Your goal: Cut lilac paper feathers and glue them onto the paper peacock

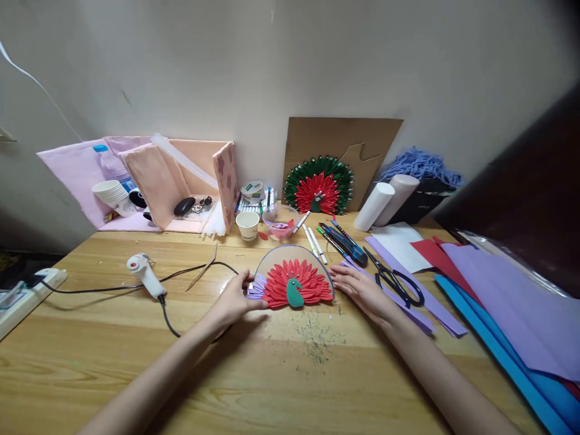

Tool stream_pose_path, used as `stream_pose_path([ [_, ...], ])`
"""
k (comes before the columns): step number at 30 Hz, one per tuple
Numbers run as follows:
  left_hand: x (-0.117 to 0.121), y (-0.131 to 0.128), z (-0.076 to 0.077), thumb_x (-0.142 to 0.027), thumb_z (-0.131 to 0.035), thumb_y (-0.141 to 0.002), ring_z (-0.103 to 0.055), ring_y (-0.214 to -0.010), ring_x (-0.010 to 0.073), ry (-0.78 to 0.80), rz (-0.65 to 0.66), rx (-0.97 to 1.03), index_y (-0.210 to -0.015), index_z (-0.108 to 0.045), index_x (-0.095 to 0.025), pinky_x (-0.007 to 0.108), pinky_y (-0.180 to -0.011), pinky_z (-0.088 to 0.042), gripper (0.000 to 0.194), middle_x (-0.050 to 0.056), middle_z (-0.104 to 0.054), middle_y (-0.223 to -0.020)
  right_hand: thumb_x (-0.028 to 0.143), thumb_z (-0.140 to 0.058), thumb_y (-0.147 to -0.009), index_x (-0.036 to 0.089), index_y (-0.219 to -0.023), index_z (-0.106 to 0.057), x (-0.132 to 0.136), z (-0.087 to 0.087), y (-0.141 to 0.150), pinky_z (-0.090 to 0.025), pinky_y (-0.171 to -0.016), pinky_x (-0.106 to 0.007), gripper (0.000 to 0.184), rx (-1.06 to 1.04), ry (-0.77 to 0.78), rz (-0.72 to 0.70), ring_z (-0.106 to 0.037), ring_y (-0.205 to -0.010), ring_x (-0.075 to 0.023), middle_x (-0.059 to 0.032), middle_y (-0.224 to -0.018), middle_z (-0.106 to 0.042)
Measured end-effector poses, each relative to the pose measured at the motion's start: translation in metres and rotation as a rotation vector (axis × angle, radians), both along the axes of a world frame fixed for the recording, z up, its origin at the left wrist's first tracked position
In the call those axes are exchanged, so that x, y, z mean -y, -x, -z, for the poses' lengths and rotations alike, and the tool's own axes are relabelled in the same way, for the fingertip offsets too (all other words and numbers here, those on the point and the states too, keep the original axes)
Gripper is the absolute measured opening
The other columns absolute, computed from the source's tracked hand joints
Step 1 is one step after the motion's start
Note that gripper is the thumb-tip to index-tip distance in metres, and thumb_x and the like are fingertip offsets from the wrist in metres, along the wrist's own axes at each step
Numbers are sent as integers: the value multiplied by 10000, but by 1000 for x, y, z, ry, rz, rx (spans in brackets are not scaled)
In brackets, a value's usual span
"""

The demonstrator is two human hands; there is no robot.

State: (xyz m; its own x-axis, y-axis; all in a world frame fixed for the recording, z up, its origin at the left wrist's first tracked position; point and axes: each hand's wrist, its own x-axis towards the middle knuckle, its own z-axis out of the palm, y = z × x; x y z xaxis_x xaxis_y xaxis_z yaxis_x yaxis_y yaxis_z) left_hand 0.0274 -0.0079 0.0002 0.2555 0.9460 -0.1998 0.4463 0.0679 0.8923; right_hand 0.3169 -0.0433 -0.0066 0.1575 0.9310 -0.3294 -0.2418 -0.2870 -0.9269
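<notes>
A paper peacock craft [294, 284] lies on the wooden table [90, 362]: a half-round cardboard base with red petal feathers, a green bird body and purple strips at its left edge. My left hand [235, 299] pinches the purple strips at the craft's left side, thumb and fingers closed on them. At the craft's right edge rests my right hand [362, 290], fingers stretched flat on the table and touching the base.
A white glue gun [145, 275] with black cord lies left. Black scissors [401, 283], markers and cutters [344, 240] sit right of the craft. Purple, blue and red paper sheets [498, 302] fill the right side. A finished green-red peacock [318, 186], cups and a pink box stand at the wall.
</notes>
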Motion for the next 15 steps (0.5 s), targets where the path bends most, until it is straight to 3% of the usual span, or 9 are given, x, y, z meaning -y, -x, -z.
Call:
stream_pose_path([
  [5, -7, -4, -17, -344, -667, -660, -603, -791, 187, 164, 2, 334, -882, -660, -144, 283, -710, -460, 299, 68, -674, -844, 193, -792, -492, 206, -884, -659, 0, 4, -4, -504, -744, -265, 414, 27, -38, 41, -589, -1011, -211, -56, -941, -643],
  [8, -10, -9, -26, -409, -577, -751, -609, -813, 190, 137, 30, 369, -897, -687, -153, 271, -707, -458, 315, 70, -688, -849, 248, -796, -518, 198, -928, -637, 0, -1, -6, -492, -731, -274, 442, 27, -87, -17, -615, -910, -188, -45, -904, -648],
  [11, -19, -16, -34, -459, -541, -779, -605, -877, 200, 60, 70, 380, -863, -701, -163, 297, -813, -445, 347, 70, -692, -896, 288, -803, -513, 200, -911, -627, 0, -6, -11, -482, -729, -274, 444, 33, -177, 44, -616, -851, -175, -28, -843, -639],
  [15, -36, -32, -45, -526, -593, -717, -592, -717, 182, 38, 188, 344, -704, -684, -150, 310, -775, -449, 386, 52, -680, -731, 286, -817, -492, 200, -862, -624, 1, -10, -21, -472, -680, -249, 425, -4, -171, 112, -614, -811, -162, -23, -822, -623],
])
